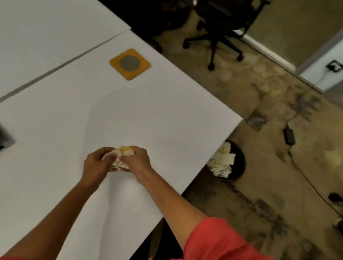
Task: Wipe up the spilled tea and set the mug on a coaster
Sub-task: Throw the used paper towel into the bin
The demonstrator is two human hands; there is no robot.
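While both hands, left [96, 161] and right [138, 160], bunch the tea-stained tissue [122, 153] together over the table [167, 118], drips could re-wet it; coaster [130, 63] sits bare, no mug visible.

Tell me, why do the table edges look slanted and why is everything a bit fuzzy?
In the head view, the wide lens tilts and stretches the white table; the whole picture is soft, so the crumpled tissue held by the left hand and right hand lacks detail, as does the yellow coaster; a faint grey shadow lies on the table above the hands.
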